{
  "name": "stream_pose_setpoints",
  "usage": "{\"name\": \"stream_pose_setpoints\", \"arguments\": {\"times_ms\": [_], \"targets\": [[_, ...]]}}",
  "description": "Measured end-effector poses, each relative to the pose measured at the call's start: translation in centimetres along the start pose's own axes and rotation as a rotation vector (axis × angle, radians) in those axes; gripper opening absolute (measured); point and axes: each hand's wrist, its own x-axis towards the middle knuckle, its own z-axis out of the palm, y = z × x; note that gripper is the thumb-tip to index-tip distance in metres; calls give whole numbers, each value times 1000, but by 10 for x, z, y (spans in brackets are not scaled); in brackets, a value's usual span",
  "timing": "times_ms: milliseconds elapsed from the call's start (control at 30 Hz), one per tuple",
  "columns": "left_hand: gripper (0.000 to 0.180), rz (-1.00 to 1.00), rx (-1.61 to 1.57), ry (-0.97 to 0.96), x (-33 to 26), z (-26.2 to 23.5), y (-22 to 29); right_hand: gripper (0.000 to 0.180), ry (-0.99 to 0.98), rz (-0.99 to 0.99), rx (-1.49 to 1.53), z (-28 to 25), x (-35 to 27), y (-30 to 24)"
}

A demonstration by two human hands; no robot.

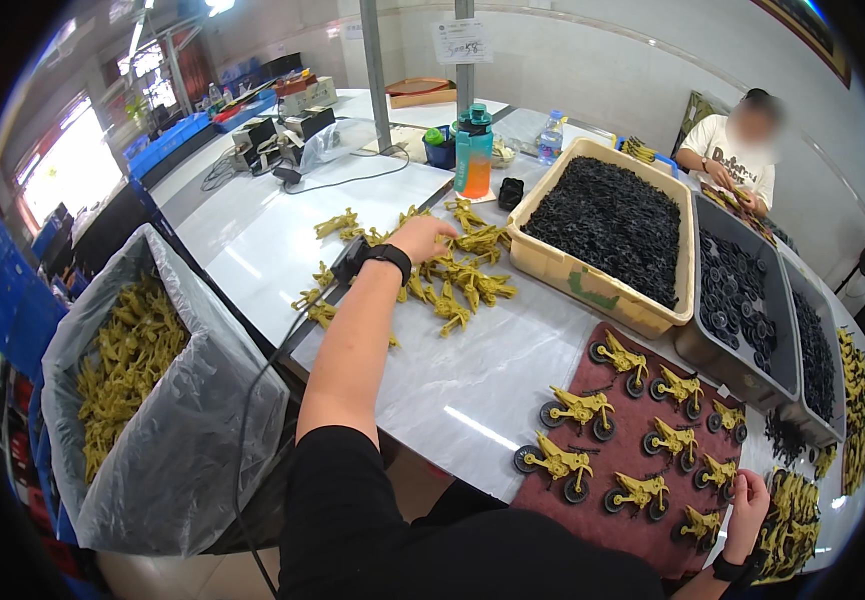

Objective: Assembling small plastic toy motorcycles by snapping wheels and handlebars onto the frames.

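Note:
My left hand (420,240) is over a loose pile of yellow plastic toy motorcycle bodies (467,285) on the table. Its fingers are bent downward and slightly apart at the pile, and I see nothing gripped in them. Low at the right, my right hand (747,512) is beside the edge of a dark red cloth (612,380), close to the toy motorcycles. Its fingers are curled together; what they hold, if anything, is hidden. On the cloth, several toy motorcycles (577,408) with yellow bodies and black wheels lie in rows.
A beige bin (537,247) of small black parts stands beyond the cloth, with grey bins (697,345) of black wheels and parts beside it. At left is a plastic-lined bin (182,430) of yellow bodies. A bottle (473,150) stands behind the pile. A co-worker (742,150) sits far right.

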Motion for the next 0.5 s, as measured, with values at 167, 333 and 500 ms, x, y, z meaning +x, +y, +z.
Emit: {"name": "stream_pose_setpoints", "arguments": {"times_ms": [167,333,500], "targets": [[40,72,464,-149,-13,15,3,20,-11,-8,-7,-9,-8,6],[33,-121,-172,158,-8,-7,24,19,20,18,7,-11,-15,5],[26,33,-1082,-221,-6,-17,123,17,-80,-58,108,-2,-1,-27]]}}
